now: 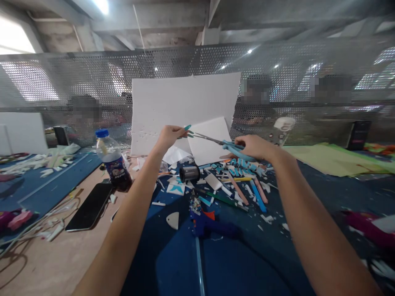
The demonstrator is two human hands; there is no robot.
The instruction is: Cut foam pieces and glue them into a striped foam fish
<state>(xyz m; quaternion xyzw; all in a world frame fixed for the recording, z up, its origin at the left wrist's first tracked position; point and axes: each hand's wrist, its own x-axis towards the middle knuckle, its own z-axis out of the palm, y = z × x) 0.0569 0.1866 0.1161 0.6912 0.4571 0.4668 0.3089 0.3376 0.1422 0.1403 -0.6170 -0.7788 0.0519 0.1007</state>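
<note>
Pointing from the right hand (254,146) toward the left hand (169,135), the scissors (221,142) lie crosswise, higher than the spool (189,173) and beyond it. Their tip is just beside a small teal piece (187,127), nearest the left hand; I cannot tell whether they touch. The left fingers are narrow, apparently pinching the piece; the right fingers curl round the handles. Both forearms reach forward, flanking the spool, above the counter (173,263).
</note>
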